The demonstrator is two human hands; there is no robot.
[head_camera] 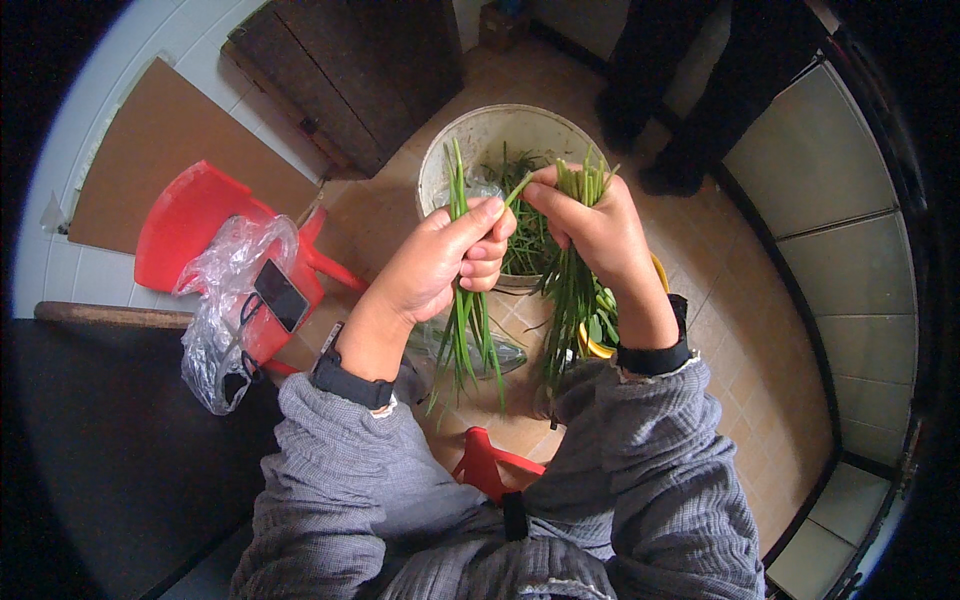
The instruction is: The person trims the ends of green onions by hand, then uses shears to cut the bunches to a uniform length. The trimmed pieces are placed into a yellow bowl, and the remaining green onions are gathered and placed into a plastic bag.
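Note:
My left hand [457, 259] is closed around a thin bunch of long green stalks, likely garlic chives [470, 337], with leaves hanging down. In my right hand [596, 217] is a thicker bunch of the same greens [562, 300], cut ends up. One short stalk end [519, 189] spans the gap between my left thumb and my right fingertips. Beyond and below both hands stands a round whitish bucket [480, 124] with loose green leaves and some clear plastic inside. A clear plastic bag [502, 356] with greens lies on the floor under the hands.
At the left a red plastic chair [195, 217] bears a crumpled clear bag [217, 300] and a smartphone [282, 295]. A yellow-rimmed container [596, 343] with greens is partly behind my right arm. Another person's dark-clothed legs [697, 112] stand at the upper right. A dark wooden cabinet [352, 67] is beyond.

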